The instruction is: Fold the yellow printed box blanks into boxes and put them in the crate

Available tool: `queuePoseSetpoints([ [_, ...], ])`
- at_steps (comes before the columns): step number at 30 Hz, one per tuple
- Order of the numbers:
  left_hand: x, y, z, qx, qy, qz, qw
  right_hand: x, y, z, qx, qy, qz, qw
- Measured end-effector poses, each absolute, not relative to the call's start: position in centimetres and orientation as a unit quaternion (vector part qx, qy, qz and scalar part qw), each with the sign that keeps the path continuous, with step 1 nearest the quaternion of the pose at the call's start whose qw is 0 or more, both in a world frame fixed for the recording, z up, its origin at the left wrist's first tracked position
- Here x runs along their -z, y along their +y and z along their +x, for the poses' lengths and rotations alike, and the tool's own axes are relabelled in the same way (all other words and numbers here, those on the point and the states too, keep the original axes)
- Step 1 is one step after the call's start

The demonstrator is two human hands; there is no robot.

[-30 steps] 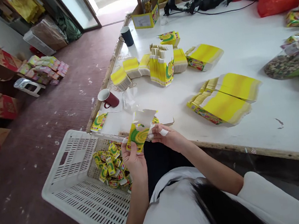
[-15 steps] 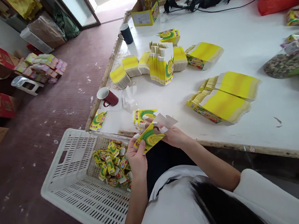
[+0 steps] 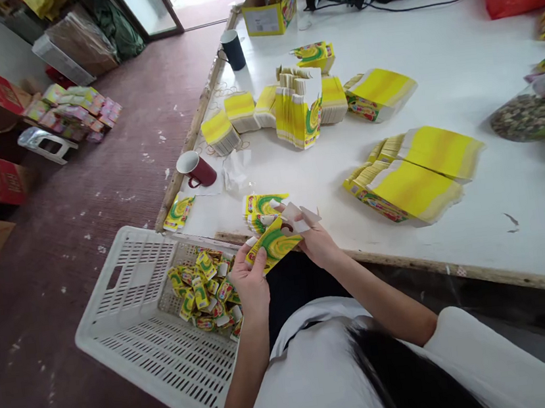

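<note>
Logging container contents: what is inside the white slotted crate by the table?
A heap of small yellow-green cartons lies in the white crate, at its table-side corner; elsewhere its slotted floor shows. The left hand covers the heap's edge, and anything beneath the heap is hidden.

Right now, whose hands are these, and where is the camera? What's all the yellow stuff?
The camera sits on a person's head and looks down, so you see what that person sees. There is no machine here, just two bare hands. The left hand and the right hand both hold one little yellow-and-green box with white flaps sticking out. In front is a white table with stacks of flat yellow boxes and a red mug near its edge. On the floor stands a white basket with many small folded boxes inside.
</note>
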State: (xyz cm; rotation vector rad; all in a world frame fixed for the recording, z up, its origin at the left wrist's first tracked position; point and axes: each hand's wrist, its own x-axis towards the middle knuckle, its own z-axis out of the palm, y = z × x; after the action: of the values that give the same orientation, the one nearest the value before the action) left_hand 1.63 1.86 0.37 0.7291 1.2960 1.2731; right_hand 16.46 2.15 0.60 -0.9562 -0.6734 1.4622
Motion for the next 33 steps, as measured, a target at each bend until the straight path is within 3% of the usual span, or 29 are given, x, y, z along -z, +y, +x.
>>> queuePoseSetpoints([
  [4, -0.6, 2.4, 1.5, -0.548, 0.542, 0.283, 0.571, 0.2, 1.7, 17.7, -0.445, -0.588, -0.432, 0.519],
  [8, -1.5, 3.0, 1.0, -0.548, 0.533, 0.265, 0.588, 1.4, 1.5, 18.4, -0.347, -0.726, -0.416, 0.424],
  [25, -2.1, 3.3, 1.0, -0.551, 0.524, 0.260, 0.595, 2.7, 1.6, 19.4, -0.280, -0.769, -0.404, 0.409],
  [33, -2.0, 2.3, 2.1, -0.572, 0.521, 0.273, 0.571, 2.0, 0.8, 18.1, -0.366, -0.688, -0.435, 0.451],
])
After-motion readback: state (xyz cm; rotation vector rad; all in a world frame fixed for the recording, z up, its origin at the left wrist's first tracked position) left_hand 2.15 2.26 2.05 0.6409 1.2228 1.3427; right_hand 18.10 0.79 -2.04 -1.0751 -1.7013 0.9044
